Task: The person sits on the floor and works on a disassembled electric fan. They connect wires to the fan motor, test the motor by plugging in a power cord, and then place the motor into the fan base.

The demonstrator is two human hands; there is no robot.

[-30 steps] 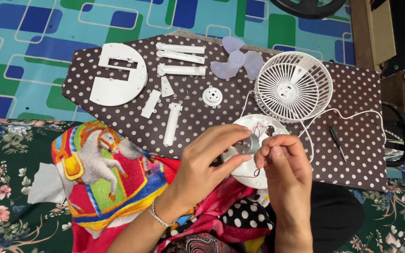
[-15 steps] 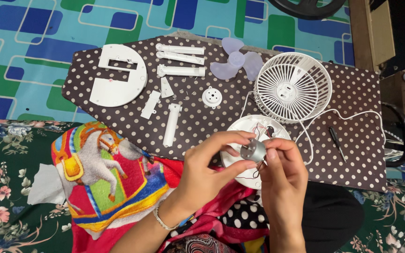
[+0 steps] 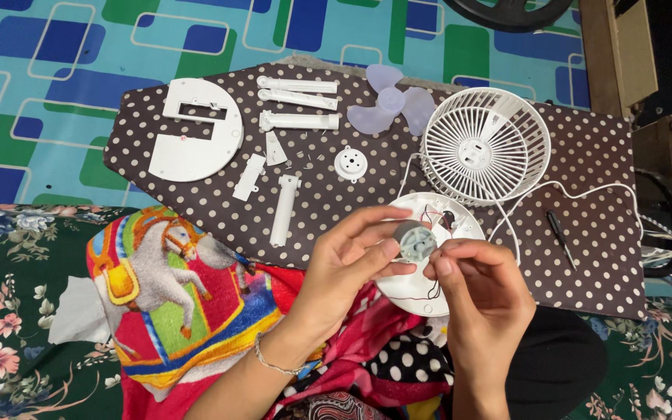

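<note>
taking the small grey motor [image 3: 416, 240] as the landmark: far to its upper left a flat white plastic base plate [image 3: 194, 131], round with cut-out slots, lies on the brown polka-dot cloth [image 3: 600, 233]. nearer, to its left, a slim white plastic post [image 3: 284, 208] lies flat. the left hand [image 3: 349, 260] pinches the motor, a short metal cylinder, between thumb and fingertips. just behind it sits a round white housing [image 3: 460, 225] with thin wires. the right hand [image 3: 480, 284] grips the motor from its right side. above right stands the ribbed white fan grille [image 3: 485, 146]; right, a dark screwdriver [image 3: 561, 236].
</note>
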